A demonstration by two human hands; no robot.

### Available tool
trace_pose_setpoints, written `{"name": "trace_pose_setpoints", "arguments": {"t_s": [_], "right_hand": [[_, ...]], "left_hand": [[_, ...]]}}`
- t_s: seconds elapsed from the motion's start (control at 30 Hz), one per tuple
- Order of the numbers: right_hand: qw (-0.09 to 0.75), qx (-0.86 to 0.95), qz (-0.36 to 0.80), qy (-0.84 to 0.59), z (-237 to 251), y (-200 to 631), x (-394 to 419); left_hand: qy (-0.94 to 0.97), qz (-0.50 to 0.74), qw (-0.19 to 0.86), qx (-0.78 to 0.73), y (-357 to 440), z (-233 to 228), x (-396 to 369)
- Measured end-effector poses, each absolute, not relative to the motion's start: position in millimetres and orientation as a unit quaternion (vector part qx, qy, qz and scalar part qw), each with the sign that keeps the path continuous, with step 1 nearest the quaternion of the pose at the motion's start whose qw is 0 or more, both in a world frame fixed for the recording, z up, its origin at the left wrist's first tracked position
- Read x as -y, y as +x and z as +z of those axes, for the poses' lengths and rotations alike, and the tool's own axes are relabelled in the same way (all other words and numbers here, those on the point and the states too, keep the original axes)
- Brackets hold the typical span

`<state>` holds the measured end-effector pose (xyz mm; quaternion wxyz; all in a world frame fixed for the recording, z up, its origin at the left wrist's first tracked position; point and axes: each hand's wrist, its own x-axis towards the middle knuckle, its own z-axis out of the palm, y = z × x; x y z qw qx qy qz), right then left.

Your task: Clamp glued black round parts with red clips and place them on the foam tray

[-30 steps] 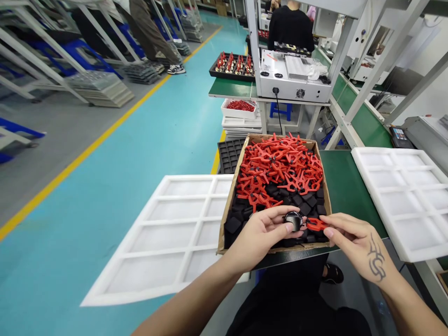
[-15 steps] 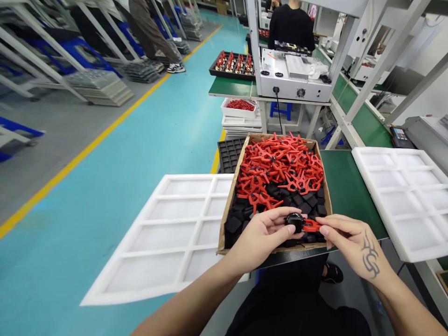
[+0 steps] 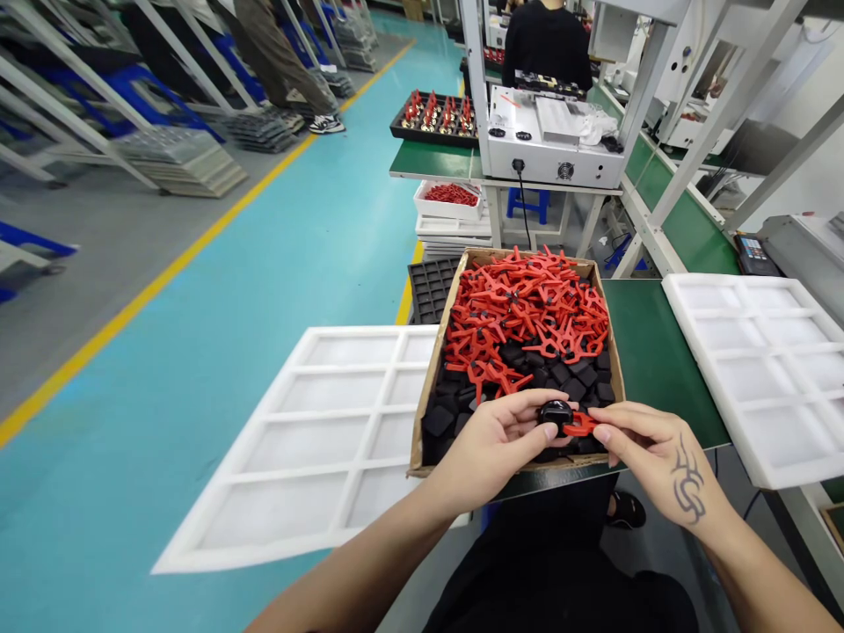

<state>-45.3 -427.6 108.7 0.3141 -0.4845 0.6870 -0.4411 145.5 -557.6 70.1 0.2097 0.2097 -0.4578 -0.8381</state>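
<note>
Between the fingers of my left hand [image 3: 491,444] is a small rounded black piece with a shiny face [image 3: 555,415]. My right hand [image 3: 650,448] pinches the handles of a red spring clamp [image 3: 580,425], whose other end meets the black piece's right side. Whether the jaws grip it is too small to tell. Both hands are over the near edge of a cardboard box [image 3: 417,444]. Inside the box, many red clamps [image 3: 520,303] lie heaped at the back, and black square-shaped pieces [image 3: 441,420] fill the front.
A white divided tray [image 3: 290,457] lies left of the box, another white tray [image 3: 758,378] to the right. Beyond stands a white machine [image 3: 554,158] beside a black tray of clamped parts [image 3: 432,134]. A person in black [image 3: 547,44] sits behind it.
My right hand has shifted slightly left with the red clamp, closer to the black piece. My left hand has stayed nearly still.
</note>
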Motion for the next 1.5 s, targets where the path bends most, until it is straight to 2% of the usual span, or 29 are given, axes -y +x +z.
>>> {"name": "trace_pose_setpoints", "arguments": {"t_s": [0.13, 0.5, 0.67, 0.83, 0.93, 1.07, 1.13, 1.33, 1.5], "right_hand": [[0.312, -0.687, -0.438, -0.49, 109, -45, 428], [0.382, -0.681, -0.434, -0.45, 104, -50, 427], [0.378, -0.68, -0.429, -0.459, 105, -49, 428], [0.383, -0.686, -0.413, -0.462, 108, -51, 425], [0.375, -0.699, -0.437, -0.424, 105, -57, 421], [0.355, -0.711, -0.464, -0.391, 102, -67, 414], [0.343, -0.711, -0.475, -0.388, 101, -71, 409], [0.307, -0.715, -0.504, -0.375, 98, -81, 390], [0.284, -0.7, -0.553, -0.351, 89, -90, 378]], "left_hand": [[0.216, -0.838, 0.205, 0.457, 146, 70, 557], [0.218, -0.84, 0.19, 0.46, 146, 67, 559], [0.214, -0.836, 0.188, 0.47, 147, 66, 556], [0.207, -0.8, 0.141, 0.545, 151, 84, 562], [0.197, -0.666, 0.135, 0.706, 147, 101, 584], [0.246, -0.227, 0.147, 0.931, 127, 113, 622], [0.252, -0.099, 0.111, 0.956, 115, 110, 635], [0.225, -0.061, 0.077, 0.969, 95, 104, 644], [0.212, -0.063, 0.105, 0.97, 101, 117, 639]]}}
